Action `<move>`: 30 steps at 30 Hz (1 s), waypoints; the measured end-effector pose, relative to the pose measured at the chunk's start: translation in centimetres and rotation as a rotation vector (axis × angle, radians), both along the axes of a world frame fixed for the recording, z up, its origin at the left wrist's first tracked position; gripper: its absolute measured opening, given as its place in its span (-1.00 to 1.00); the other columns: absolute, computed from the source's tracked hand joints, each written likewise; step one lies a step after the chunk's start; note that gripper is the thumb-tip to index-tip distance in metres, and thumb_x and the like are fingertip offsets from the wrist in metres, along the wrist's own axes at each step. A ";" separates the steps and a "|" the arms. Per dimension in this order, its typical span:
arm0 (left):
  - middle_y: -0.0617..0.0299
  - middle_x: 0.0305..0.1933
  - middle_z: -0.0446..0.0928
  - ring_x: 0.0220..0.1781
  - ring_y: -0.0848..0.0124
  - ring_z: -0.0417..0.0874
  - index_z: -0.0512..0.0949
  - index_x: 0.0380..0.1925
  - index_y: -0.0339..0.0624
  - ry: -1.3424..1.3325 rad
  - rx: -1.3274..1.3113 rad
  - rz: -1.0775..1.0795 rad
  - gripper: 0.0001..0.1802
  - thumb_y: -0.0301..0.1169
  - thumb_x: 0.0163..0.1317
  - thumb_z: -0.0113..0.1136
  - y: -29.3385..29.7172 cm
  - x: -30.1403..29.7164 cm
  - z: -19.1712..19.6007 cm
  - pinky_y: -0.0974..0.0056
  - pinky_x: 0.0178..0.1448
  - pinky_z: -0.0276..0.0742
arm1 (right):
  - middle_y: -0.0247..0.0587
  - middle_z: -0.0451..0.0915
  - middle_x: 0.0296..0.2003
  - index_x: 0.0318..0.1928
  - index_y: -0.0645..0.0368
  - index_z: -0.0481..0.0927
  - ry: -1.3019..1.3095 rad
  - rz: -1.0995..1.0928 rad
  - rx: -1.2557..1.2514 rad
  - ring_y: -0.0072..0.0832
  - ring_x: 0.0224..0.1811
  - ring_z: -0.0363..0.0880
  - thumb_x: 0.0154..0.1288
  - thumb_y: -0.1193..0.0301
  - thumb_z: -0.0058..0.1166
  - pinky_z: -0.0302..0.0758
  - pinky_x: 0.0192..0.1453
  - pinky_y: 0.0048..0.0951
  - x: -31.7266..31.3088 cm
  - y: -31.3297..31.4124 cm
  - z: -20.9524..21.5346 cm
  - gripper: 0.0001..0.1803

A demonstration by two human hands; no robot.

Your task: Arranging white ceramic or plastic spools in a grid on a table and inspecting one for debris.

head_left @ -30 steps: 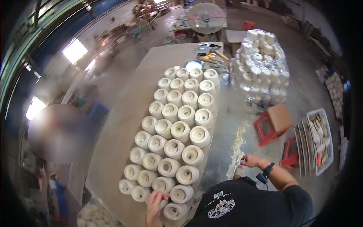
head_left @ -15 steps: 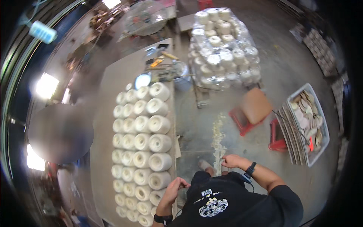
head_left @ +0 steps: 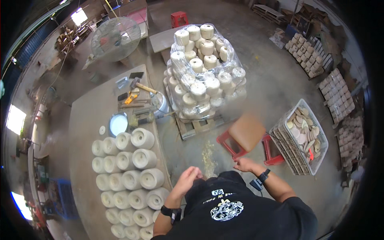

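My left hand (head_left: 189, 178) hangs over the table's right edge, beside the rows of cylinders. Its fingers are loosely curled, and I see nothing in them. To the right, my right hand (head_left: 245, 164) is in front of my body, near a red plastic stool (head_left: 231, 144) with a brown seat pad (head_left: 248, 132). Its fingers are curled too, with nothing visible between them. Chunky off-white cylinders (head_left: 144, 159) with round recesses in their ends lie on their sides in tight rows along the table (head_left: 90, 106). Neither hand touches a cylinder.
Farther along the table are a bowl of white liquid (head_left: 119, 124), a hammer (head_left: 145, 87) and a yellow tool (head_left: 131, 97). A film-wrapped stack of cylinders (head_left: 208, 86) stands on a wooden pallet (head_left: 200, 127). At right is a plastic crate (head_left: 322, 149) of flat pale discs.
My view has shifted: the cylinder rows now sit lower and farther left, the wrapped stack and stool lower and left. My left hand is higher in view. Both hands stay curled.
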State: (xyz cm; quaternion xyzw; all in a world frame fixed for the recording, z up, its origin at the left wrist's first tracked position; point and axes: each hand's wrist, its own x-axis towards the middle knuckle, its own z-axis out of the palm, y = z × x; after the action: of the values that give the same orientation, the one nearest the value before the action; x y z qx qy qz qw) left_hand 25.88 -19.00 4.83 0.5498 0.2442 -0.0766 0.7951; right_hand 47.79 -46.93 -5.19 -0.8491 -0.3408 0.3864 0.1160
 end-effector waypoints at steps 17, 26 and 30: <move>0.23 -0.28 0.61 -0.17 0.42 0.64 0.54 -0.19 -0.27 0.328 0.075 0.514 -0.75 -0.28 0.49 0.08 9.4 4.0 -2.5 0.32 0.02 0.54 | 0.19 0.60 0.04 0.15 0.33 0.54 -0.351 -0.214 0.384 0.04 0.12 0.57 0.21 0.23 0.17 0.47 0.27 -0.15 35.4 28.1 1.4 -0.43; 0.13 -0.33 0.61 -0.25 0.26 0.72 0.50 -0.23 -0.28 0.584 -0.195 0.847 -0.74 -0.30 0.52 -0.02 7.8 6.4 -1.4 0.27 -0.06 0.65 | 0.10 0.45 0.20 0.18 0.23 0.50 -0.509 -0.293 0.104 -0.01 0.30 0.39 0.16 0.26 0.27 0.37 0.37 -0.08 55.3 37.6 -7.2 -0.42; 0.12 -0.32 0.62 -0.25 0.25 0.73 0.50 -0.20 -0.27 0.659 -0.150 0.876 -0.75 -0.30 0.53 -0.02 7.5 8.1 -0.3 0.24 -0.07 0.67 | 0.15 0.33 0.32 0.32 0.18 0.36 -0.353 -0.435 -0.274 0.01 0.39 0.31 0.15 0.20 0.29 0.31 0.43 -0.11 56.3 34.8 -9.3 -0.26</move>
State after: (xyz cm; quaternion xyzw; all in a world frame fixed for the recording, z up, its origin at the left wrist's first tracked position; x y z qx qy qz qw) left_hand 34.01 -11.49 4.49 0.2857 0.6799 0.0760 0.6711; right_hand 104.04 -12.17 -14.51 -0.9639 -0.1110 0.2412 0.0195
